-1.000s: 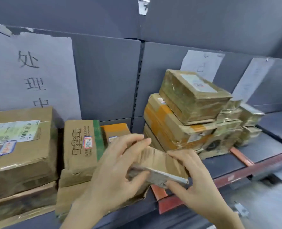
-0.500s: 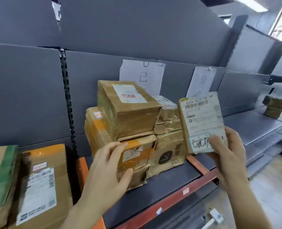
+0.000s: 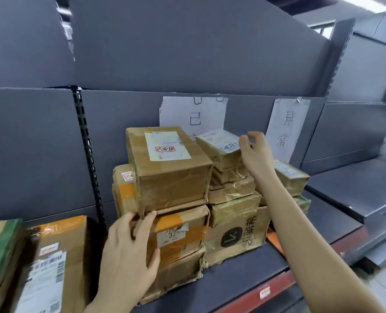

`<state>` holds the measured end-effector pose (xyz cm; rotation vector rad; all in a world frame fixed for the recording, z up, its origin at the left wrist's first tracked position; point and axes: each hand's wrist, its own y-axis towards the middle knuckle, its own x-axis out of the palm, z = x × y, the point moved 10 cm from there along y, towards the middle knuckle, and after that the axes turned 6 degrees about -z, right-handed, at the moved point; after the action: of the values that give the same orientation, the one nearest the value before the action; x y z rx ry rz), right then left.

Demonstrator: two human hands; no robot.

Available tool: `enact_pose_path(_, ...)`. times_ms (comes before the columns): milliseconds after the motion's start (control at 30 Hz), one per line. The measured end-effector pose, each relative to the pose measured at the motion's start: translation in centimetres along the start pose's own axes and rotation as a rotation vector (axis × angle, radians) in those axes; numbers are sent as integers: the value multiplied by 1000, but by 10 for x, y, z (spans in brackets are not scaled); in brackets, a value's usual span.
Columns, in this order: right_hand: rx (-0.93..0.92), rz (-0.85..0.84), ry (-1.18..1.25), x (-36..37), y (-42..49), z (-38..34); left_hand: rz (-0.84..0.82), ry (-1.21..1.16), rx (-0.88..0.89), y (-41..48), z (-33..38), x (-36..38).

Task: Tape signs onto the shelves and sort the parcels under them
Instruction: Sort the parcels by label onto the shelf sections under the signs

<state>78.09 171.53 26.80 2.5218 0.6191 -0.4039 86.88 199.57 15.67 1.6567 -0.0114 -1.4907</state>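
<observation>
The parcels are brown cardboard boxes, creased and dented, bound in glossy clear tape that puckers at the corners. They are stacked on a matt grey metal shelf (image 3: 244, 274) with a red front edge (image 3: 266, 292). A large box (image 3: 171, 177) with a white label and red stamp tops the left column, sitting on an orange-taped box (image 3: 178, 233). To its right, flatter parcels are piled on a box with a round black logo (image 3: 237, 236). On top of them lies the small parcel (image 3: 219, 147), tilted, label up.

Two thin white paper signs with handwritten characters hang on the grey back panel: one (image 3: 194, 114) behind the stack, one (image 3: 287, 127) further right.

The left hand (image 3: 128, 251) is flat with its fingers spread, pressing the near face of the orange-taped box, fingertips at the large box's lower edge. The right hand (image 3: 255, 152) is at the small parcel's right end with its thumb against it and fingers loosely curled above. I cannot tell whether it grips. The hands are well apart.

More labelled boxes (image 3: 52, 263) stand at near left.
</observation>
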Motion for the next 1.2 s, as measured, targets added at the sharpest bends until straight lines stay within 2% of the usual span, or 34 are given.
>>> enact_pose_path(167, -195, 46, -115, 9, -4, -8, 17, 7, -4, 0, 2, 0)
enact_pose_path(433, -168, -95, -8, 18, -4, 0, 88, -43, -17, 0, 3, -3)
enact_pose_path(500, -181, -100, 32, 19, -6, 0, 97, -110, -45, -2, 0, -4)
enact_pose_path(600, -161, -106, 117, 21, -8, 7, 122, -341, -153, -9, -9, -8)
enact_pose_path(667, -146, -117, 147, 22, -10, 12, 175, -439, -150, -12, -5, -19)
enact_pose_path(800, -100, -115, 143, 19, -19, 27, 288, -449, 31, -6, 26, -46)
enact_pose_path(900, -180, -84, -27, 8, -35, 34, 293, -462, 238, 3, 69, -48)
enact_pose_path(1033, -257, -70, -262, -16, -62, 50, 194, -489, 396, 21, 125, -26)
enact_pose_path(1200, -154, -77, -464, -61, -105, 112, 26, -482, 505, 44, 195, 17)
